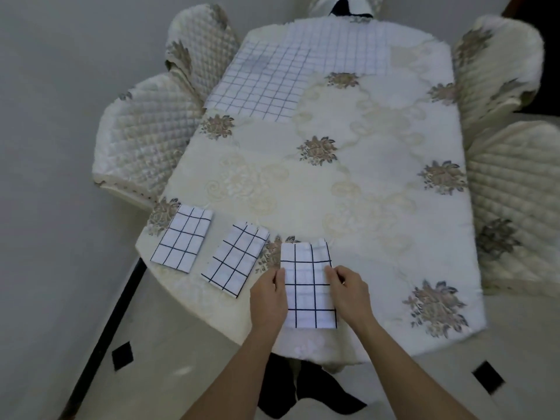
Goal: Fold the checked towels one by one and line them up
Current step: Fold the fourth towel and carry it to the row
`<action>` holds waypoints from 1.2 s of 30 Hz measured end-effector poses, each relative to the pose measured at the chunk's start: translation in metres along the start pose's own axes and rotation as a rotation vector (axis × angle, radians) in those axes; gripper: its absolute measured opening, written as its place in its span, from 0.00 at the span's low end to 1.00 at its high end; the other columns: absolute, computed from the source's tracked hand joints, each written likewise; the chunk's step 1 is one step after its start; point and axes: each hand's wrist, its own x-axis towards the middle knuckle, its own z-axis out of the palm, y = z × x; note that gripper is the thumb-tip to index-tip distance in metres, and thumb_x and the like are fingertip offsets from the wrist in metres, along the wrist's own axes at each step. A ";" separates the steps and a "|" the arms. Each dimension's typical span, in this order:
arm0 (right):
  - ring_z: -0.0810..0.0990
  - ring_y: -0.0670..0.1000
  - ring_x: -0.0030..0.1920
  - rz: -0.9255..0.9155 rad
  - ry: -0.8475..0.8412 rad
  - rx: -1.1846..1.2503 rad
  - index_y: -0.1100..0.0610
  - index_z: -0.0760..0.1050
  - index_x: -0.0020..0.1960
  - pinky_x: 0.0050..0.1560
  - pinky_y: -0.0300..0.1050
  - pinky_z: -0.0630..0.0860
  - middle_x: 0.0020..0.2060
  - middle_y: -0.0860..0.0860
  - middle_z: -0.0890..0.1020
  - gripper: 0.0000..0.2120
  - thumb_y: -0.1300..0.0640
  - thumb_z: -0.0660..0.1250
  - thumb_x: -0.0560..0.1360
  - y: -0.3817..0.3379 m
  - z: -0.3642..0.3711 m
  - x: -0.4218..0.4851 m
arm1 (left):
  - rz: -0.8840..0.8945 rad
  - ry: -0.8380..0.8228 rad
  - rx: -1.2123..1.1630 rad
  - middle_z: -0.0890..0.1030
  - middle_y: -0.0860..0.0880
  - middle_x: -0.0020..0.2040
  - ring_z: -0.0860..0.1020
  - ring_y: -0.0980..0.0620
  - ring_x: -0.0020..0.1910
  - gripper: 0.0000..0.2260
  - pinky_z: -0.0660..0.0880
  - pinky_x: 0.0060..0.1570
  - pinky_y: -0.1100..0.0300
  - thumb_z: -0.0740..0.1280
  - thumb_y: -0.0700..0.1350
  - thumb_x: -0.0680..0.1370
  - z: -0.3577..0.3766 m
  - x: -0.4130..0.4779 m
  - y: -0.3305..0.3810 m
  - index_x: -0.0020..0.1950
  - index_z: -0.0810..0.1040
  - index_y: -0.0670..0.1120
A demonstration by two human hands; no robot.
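Observation:
A folded white towel with dark checks (307, 294) lies at the near edge of the table (348, 165). My left hand (268, 295) grips its left edge with curled fingers. On the opposite edge, my right hand (348, 291) pinches the cloth. Two more folded checked towels lie in a row to the left, one (235, 263) close by and one (181, 239) further left. At the far end of the table two unfolded checked towels lie flat, one (260, 86) on the left and one (339, 47) behind it.
The table wears a cream floral cloth. Quilted chairs stand around it: two on the left (142, 137), two on the right (515, 207), one at the far end. A dark strip (103, 334) runs along the floor at the near left.

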 end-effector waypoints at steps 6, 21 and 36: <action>0.69 0.46 0.30 0.097 0.077 -0.020 0.54 0.65 0.34 0.30 0.41 0.63 0.27 0.47 0.71 0.20 0.49 0.60 0.83 -0.004 0.008 0.021 | 0.039 -0.129 0.117 0.73 0.49 0.30 0.68 0.55 0.30 0.17 0.65 0.30 0.65 0.60 0.48 0.84 0.004 0.038 0.007 0.37 0.72 0.44; 0.77 0.47 0.37 0.272 0.078 -0.129 0.54 0.75 0.42 0.33 0.42 0.68 0.35 0.49 0.80 0.13 0.47 0.61 0.80 -0.013 0.029 0.056 | -0.014 -0.217 0.221 0.77 0.49 0.36 0.72 0.53 0.36 0.12 0.65 0.32 0.65 0.63 0.44 0.82 0.006 0.090 0.000 0.38 0.73 0.44; 0.76 0.53 0.53 0.036 0.163 -0.414 0.53 0.75 0.61 0.45 0.48 0.74 0.55 0.51 0.76 0.14 0.47 0.60 0.80 -0.041 -0.004 0.055 | 0.246 -0.081 0.187 0.77 0.51 0.55 0.75 0.51 0.55 0.10 0.73 0.50 0.59 0.63 0.43 0.81 -0.016 0.093 0.038 0.61 0.77 0.47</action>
